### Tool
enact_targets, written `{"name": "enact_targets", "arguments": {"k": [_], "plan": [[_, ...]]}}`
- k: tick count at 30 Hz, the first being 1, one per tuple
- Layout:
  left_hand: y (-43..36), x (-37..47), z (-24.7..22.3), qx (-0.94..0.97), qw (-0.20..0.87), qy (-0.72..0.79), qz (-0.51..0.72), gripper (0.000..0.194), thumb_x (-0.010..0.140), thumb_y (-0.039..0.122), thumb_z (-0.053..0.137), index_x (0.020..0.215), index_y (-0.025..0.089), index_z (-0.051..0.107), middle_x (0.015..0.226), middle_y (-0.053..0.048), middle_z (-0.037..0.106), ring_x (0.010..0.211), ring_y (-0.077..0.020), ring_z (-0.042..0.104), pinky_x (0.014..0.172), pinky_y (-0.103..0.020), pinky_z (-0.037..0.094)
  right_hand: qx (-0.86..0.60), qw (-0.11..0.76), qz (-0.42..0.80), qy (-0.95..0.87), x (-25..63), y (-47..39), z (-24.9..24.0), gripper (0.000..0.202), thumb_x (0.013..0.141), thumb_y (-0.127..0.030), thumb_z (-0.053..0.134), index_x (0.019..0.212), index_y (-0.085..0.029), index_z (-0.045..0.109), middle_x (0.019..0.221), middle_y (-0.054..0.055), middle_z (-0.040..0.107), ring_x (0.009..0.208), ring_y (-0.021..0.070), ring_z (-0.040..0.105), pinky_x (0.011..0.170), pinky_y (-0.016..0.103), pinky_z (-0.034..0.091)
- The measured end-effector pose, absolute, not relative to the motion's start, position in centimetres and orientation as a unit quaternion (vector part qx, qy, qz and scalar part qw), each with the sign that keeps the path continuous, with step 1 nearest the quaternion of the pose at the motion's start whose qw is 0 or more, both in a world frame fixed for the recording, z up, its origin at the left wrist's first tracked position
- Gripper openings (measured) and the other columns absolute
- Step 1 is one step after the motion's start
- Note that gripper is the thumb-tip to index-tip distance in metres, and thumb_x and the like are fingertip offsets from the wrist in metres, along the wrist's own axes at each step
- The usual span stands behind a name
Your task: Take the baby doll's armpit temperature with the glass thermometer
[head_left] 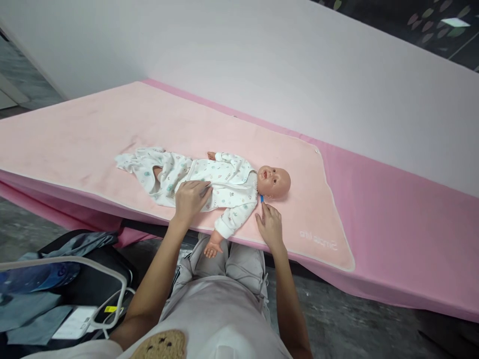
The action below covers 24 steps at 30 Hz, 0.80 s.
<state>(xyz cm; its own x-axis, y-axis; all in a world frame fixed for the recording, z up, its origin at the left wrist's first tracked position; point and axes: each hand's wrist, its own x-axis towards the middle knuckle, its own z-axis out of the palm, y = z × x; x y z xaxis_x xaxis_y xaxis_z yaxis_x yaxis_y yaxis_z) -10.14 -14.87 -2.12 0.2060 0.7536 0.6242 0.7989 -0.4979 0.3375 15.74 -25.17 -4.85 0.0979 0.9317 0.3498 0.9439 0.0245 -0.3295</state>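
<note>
A baby doll [274, 182] lies on its back with its head to the right. It wears a white patterned romper [220, 174], whose legs are spread out to the left with an opening at one leg. My left hand [191, 199] rests on the romper's lower front with its fingers stretched over the cloth. Beside the doll's neck is my right hand [270, 224], its index fingertip at a small blue tab [262, 198] and its thumb held apart. The doll's near arm hangs over the table edge, its hand [213, 244] above my lap.
A peach mat [299, 149] covers much of the pink-draped table [392, 199]. Behind it rises a white panel [280, 65]. At lower left, a black chair [90, 269] holds a water bottle [41, 279], grey cloth and a white cable [93, 264].
</note>
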Motion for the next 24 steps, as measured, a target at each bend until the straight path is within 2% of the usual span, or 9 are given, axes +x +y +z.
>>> {"name": "enact_targets", "arguments": {"k": [12,18,24], "plan": [[-15.3,-10.0,-1.6,-0.794,0.045,-0.481,-0.369,0.025,0.086,0.022,0.045,0.099,0.018,0.066,0.086,-0.008,0.063,0.087,-0.0242,0.057,0.080,-0.035,0.040,-0.694,0.255,-0.009,-0.673,15.8,-25.3,-4.8,0.045,0.088,-0.031,0.044,0.129,-0.011,0.048,0.117,0.014,0.059,0.109,0.0244,0.050,0.094,0.040,0.040],[-15.3,-10.2,-1.9,-0.796,0.022,-0.470,-0.382,0.026,0.092,0.025,0.037,0.104,0.017,0.059,0.100,-0.011,0.060,0.096,-0.0250,0.053,0.086,-0.036,0.039,-0.686,0.268,-0.027,-0.676,15.8,-25.3,-5.2,0.044,0.089,-0.031,0.042,0.129,-0.014,0.048,0.116,0.014,0.059,0.109,0.0242,0.051,0.093,0.041,0.041],[-14.4,-11.5,-1.9,-0.808,0.047,-0.467,-0.356,0.025,0.093,0.027,0.037,0.100,0.019,0.059,0.082,-0.009,0.060,0.084,-0.0245,0.055,0.079,-0.036,0.041,-0.682,0.276,-0.029,-0.677,15.8,-25.3,-5.2,0.044,0.089,-0.032,0.042,0.129,-0.016,0.048,0.116,0.013,0.060,0.108,0.0245,0.052,0.092,0.043,0.043]]}}
